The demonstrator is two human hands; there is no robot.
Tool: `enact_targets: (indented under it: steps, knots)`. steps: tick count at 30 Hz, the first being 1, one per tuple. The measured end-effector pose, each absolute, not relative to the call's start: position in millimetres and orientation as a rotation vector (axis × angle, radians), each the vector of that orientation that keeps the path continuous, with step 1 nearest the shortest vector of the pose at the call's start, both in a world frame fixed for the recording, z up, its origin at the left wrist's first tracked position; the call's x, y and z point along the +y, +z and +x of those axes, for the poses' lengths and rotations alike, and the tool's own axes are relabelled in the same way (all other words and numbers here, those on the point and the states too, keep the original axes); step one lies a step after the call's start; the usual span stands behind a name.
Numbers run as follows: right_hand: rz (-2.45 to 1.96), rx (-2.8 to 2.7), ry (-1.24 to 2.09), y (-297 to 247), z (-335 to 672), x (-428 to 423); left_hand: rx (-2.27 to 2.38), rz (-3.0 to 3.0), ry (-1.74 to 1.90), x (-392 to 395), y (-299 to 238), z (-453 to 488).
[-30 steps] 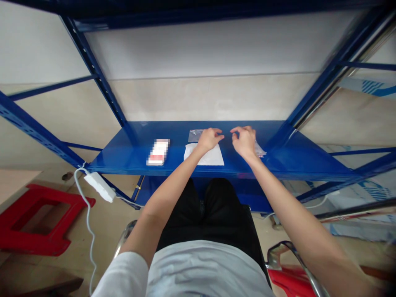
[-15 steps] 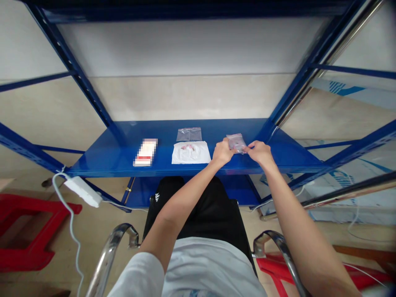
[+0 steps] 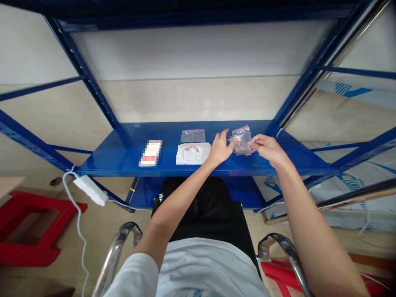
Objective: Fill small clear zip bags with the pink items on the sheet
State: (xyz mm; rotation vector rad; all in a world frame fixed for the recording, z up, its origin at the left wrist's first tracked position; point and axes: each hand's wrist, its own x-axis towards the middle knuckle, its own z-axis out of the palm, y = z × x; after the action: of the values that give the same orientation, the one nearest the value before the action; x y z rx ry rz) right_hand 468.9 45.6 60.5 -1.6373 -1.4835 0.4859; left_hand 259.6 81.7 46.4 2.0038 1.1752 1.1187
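Note:
A small stack of clear zip bags (image 3: 243,138) lies on the right part of the blue shelf, and one bag on top is tilted up at its far edge. My right hand (image 3: 268,149) pinches the right side of the bags between thumb and fingertips. On their left, my left hand (image 3: 220,148) has its fingers spread, its thumb close to the bags; whether it touches them I cannot tell. Left of that hand is a white paper sheet (image 3: 198,159) with small pinkish-red items (image 3: 192,148) on it. Just behind the sheet a single flat clear zip bag (image 3: 193,135) lies.
The blue metal shelf (image 3: 130,132) has upright posts at both sides. A blurred-out pale object (image 3: 150,152) lies on its left part. A white power strip (image 3: 90,190) hangs at the left front corner. A red stool (image 3: 31,231) stands on the floor at left.
My left hand has let go of the bags and spread its fingers. The top bag now stands tilted up. My right hand stays at the bags. The view has shifted slightly.

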Motion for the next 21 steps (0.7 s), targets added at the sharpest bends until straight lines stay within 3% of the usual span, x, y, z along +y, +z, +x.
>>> enact_targets:
  steps: [4,8,16,21]
  knots:
    - [-1.397,-1.57,0.866,88.9,440.3,25.7,1.062,2.085,1.164,79.6,73.9,219.1]
    - [-1.3,-1.729,0.979,105.4,409.5,15.8,1.012,2.143,1.063,75.1,88.2,176.1]
    - [-1.295,-1.791,0.866,93.1,362.1,42.4,1.213,2.073,1.141,58.8,70.6,123.5]
    - [-1.367,-1.824,0.483,78.6,332.9,56.2,1.135,1.884,1.163,54.6,62.0,110.5]
